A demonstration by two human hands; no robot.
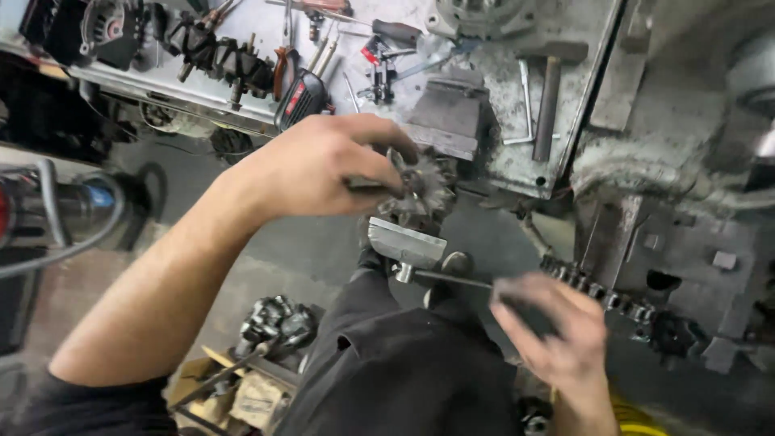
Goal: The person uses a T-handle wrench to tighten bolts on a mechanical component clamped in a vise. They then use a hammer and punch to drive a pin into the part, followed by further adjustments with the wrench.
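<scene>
Cluttered metal worktop [517, 153] fills the upper frame; centre, left hand [323, 165] grips a toothed rotor [420, 190], while blurred right hand [557, 331] curls around a vise handle [452, 278], apparently clamping next.

A dark grey toothed rotor [420, 190], a silvery vise jaw [406, 241], black trousers [404, 371], a yellow hose [638, 420].

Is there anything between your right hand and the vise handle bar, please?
Nothing visible does. The right hand, blurred, is already at the outer end of the vise handle bar, while the left hand holds the toothed metal part above the vise jaw.
</scene>
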